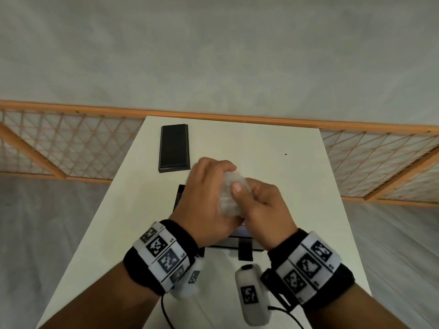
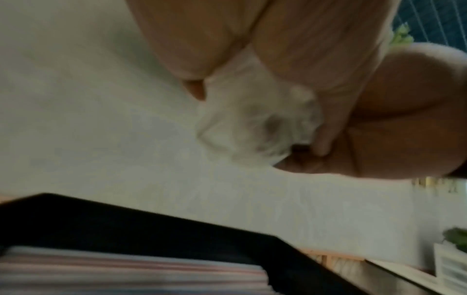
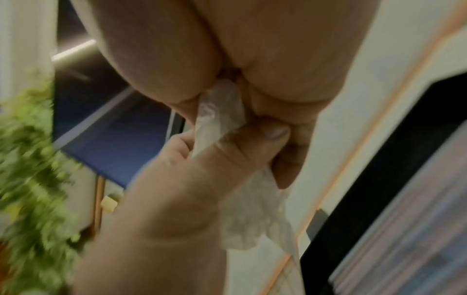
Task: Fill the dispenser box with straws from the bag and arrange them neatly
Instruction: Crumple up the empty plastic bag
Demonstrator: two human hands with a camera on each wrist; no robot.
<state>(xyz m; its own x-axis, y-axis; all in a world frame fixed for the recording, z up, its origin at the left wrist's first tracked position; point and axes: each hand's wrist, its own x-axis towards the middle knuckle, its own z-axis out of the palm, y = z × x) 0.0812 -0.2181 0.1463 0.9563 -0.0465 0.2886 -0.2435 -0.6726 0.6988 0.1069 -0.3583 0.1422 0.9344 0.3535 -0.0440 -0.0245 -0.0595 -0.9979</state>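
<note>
From the head view, both hands meet above the white tabletop (image 1: 273, 148): the left hand (image 1: 206, 198) and the right hand (image 1: 263, 205) each have fingers curled round a crumpled clear bag (image 1: 231, 193), which looks scrunched and emptied. Directly beneath them sits the black dispenser box (image 1: 180, 195), mostly hidden, with a strip of coloured straws (image 1: 242, 230) just showing at its near end; a black lid (image 1: 174, 148) lies apart, farther back on the tabletop. In the left wrist view, blurred, the bag (image 2: 255, 127) is bunched between the fingers, and below it the box (image 2: 151, 229) holds striped straws (image 2: 126, 273) lying side by side. The right wrist view shows both hands pinching the bag (image 3: 222, 111), with the box (image 3: 379, 159) and its straws (image 3: 417, 229) at the right. Judging from this, the filling seems done; what likely remains is discarding the bag, any final tidying of the straws, and perhaps refitting the lid.
</note>
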